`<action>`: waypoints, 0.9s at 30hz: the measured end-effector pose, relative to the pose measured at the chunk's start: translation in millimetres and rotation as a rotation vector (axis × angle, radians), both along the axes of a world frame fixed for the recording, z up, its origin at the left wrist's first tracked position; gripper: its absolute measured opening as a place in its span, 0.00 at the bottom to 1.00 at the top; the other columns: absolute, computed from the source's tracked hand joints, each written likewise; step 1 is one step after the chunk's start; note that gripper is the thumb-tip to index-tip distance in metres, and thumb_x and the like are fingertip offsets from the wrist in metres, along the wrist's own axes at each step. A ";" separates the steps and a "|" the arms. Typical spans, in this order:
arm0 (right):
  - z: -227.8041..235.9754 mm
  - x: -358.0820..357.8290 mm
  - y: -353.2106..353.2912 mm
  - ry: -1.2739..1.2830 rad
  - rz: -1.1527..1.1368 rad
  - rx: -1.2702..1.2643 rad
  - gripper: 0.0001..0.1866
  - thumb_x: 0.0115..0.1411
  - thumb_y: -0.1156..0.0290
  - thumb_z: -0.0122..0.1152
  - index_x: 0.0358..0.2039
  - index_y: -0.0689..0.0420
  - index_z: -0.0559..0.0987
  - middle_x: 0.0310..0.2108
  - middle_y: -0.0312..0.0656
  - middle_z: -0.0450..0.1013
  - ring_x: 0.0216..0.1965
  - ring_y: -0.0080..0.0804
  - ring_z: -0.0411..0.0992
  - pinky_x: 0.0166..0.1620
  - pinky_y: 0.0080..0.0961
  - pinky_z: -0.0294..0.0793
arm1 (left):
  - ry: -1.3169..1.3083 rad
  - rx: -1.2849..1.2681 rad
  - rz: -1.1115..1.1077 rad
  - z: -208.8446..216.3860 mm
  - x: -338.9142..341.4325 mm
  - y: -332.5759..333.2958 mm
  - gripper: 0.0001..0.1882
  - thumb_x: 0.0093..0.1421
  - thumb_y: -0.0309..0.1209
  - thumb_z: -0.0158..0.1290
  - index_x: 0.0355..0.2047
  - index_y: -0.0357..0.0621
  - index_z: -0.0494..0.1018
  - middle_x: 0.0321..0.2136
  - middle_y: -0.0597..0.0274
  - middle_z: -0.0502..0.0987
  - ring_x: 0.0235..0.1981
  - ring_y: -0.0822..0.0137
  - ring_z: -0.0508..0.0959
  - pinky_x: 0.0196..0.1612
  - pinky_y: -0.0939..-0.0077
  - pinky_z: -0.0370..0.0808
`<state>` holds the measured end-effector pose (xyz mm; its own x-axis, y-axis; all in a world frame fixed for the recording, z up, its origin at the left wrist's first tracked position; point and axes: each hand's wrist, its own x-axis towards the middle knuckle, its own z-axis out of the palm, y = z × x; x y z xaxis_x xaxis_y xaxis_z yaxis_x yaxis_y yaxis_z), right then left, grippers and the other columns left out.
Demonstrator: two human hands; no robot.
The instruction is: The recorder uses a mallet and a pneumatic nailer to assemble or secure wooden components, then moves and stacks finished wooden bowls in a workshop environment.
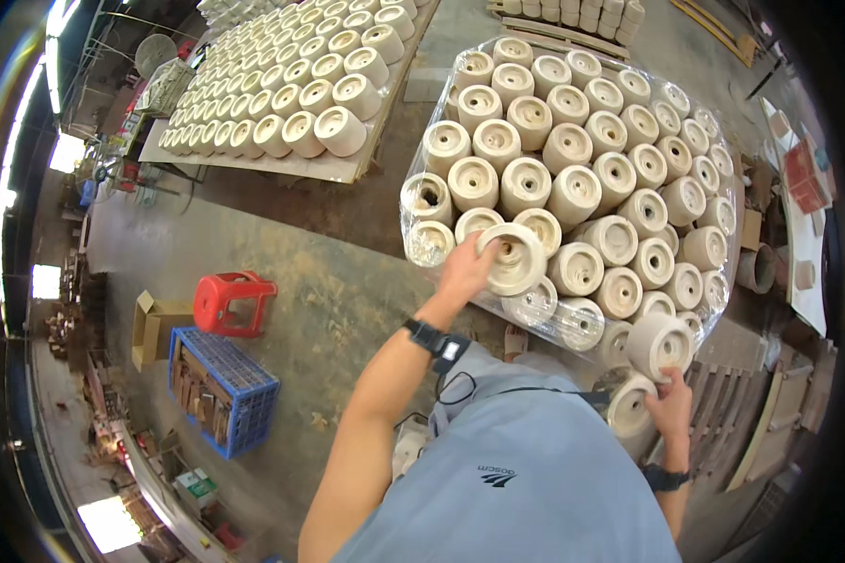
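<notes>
Cream-coloured round pots, each with a hole in the middle of its recessed top, stand packed on a pallet wrapped in clear plastic film. My left hand grips the rim of one pot at the load's near left edge, thumb over the top. My right hand holds another pot by its lower edge at the near right corner. Just below that, close to my body, is a further pot, tilted; what supports it is hidden.
A board full of similar pots stands at the far left. On the floor to the left are a red plastic stool, a cardboard box and a blue crate. Wooden pallets lie at the right.
</notes>
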<state>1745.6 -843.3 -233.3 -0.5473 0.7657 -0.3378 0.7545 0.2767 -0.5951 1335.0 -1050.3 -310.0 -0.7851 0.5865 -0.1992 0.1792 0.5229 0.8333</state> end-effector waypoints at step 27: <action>21.0 -16.6 -189.2 0.004 -0.727 -0.150 0.26 0.47 0.87 0.58 0.48 0.63 0.64 0.30 0.50 0.78 0.31 0.30 0.78 0.35 0.22 0.76 | 0.661 -0.309 -0.268 -116.0 -184.4 -17.2 0.20 0.44 0.39 0.65 0.35 0.44 0.74 0.37 0.56 0.73 0.44 0.55 0.70 0.51 0.58 0.63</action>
<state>1729.0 -1032.5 -212.4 0.0787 0.8810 -0.4665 0.7139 -0.3764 -0.5905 1150.5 -1067.5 -426.0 -0.6372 0.7670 0.0751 0.7411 0.5831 0.3327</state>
